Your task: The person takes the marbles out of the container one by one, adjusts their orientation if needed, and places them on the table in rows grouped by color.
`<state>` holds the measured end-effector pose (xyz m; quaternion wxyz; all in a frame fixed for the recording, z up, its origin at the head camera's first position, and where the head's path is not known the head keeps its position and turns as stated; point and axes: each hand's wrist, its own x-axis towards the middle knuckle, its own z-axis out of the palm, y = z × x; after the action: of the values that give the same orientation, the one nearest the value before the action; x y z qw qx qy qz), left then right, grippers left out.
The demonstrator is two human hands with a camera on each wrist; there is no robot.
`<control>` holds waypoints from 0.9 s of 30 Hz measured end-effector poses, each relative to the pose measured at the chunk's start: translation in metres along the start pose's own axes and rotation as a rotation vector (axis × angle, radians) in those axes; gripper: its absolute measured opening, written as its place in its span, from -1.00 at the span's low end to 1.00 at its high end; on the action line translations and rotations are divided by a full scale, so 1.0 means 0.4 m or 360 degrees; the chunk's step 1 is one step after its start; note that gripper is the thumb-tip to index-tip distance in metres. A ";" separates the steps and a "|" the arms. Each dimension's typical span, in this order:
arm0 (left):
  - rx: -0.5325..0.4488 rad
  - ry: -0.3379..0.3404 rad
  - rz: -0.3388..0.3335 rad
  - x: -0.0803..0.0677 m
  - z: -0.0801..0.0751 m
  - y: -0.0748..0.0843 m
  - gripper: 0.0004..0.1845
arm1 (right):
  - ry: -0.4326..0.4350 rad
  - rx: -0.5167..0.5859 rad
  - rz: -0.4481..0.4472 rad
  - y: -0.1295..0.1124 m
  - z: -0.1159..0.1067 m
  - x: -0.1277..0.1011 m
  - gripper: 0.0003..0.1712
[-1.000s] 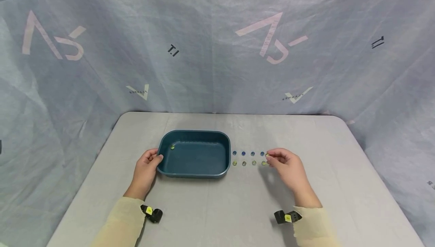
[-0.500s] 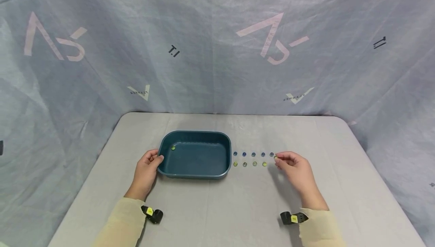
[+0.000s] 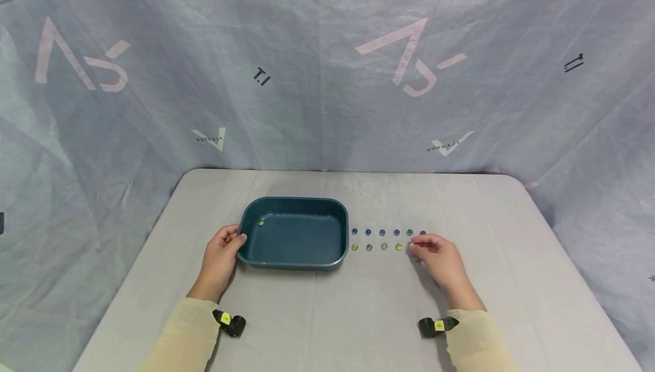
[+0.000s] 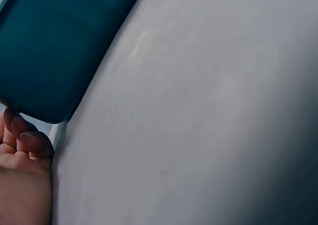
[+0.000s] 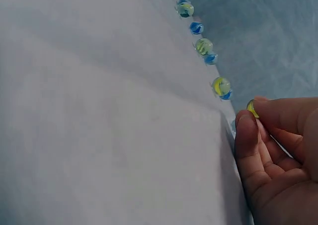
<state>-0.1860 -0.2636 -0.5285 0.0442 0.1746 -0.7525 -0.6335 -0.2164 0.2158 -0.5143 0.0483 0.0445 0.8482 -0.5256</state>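
Note:
My left hand [image 3: 217, 263] grips the left end of a dark teal rectangular bin [image 3: 302, 244], its thumb at the rim. In the left wrist view, the curled fingers [image 4: 36, 141] lie against the bin's corner. One yellow-green marble [image 3: 261, 223] lies inside the bin near the far left corner. Between thumb and forefinger, my right hand [image 3: 442, 263] pinches a clear marble with a yellow swirl [image 5: 253, 109], low at the right end of the near row. That row holds several yellowish marbles [image 3: 384, 246]. Behind it runs a row of blue marbles [image 3: 382, 232].
A pale cloth covers the table [image 3: 327, 315]. Grey-blue fabric [image 3: 317, 87] with printed marks hangs behind and at both sides. Both rows of marbles start right beside the bin's right wall. Each wrist wears a small black camera [image 3: 235, 326].
My right hand moved right, then slightly left and down to the near row, with the yellow marble in its pinch. More blue marbles at the right end came into sight. The left hand stayed put.

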 end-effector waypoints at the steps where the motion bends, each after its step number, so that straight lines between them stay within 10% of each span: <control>1: 0.0001 0.0001 0.0002 0.000 0.000 0.000 -0.60 | 0.0002 -0.0004 0.0009 0.004 0.002 0.002 -0.78; 27: 0.0025 0.0012 0.0043 -0.008 -0.001 0.003 -0.62 | 0.0150 -0.0113 0.0149 -0.005 0.027 0.007 -0.76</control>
<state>-0.1831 -0.2629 -0.5267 0.0543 0.1672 -0.7597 -0.6261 -0.2188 0.2055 -0.5177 0.0344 0.1070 0.8646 -0.4897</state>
